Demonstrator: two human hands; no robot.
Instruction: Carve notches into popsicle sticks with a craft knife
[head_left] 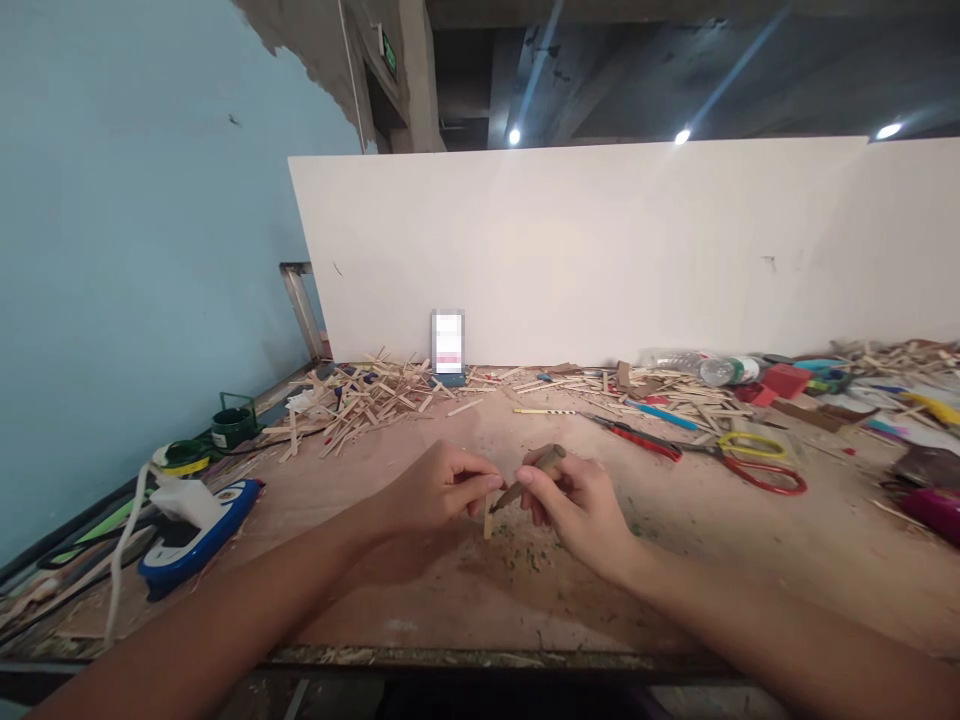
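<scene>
Wood stick: short pale wooden stick [488, 520] stands on end, pinched in left hand [442, 485] fingers.
Tool: right hand [581, 500] grips tan pen-shaped tool [536, 472], tip on the stick.
Progress: seemingly midway; green flecks [525, 555] lie beneath.
Bench: scuffed plywood bench [420, 590], loose stick pile [367, 395], red-handled scissors [757, 470].
Room: white partition board [600, 250], blue wall [135, 250].

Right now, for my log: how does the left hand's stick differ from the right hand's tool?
The stick is pale and thin; the tool is brown and thicker. The stick stands upright on the table; the tool slants, tip down toward it. Both are pinched in fingertips, left hand and right hand.
</scene>
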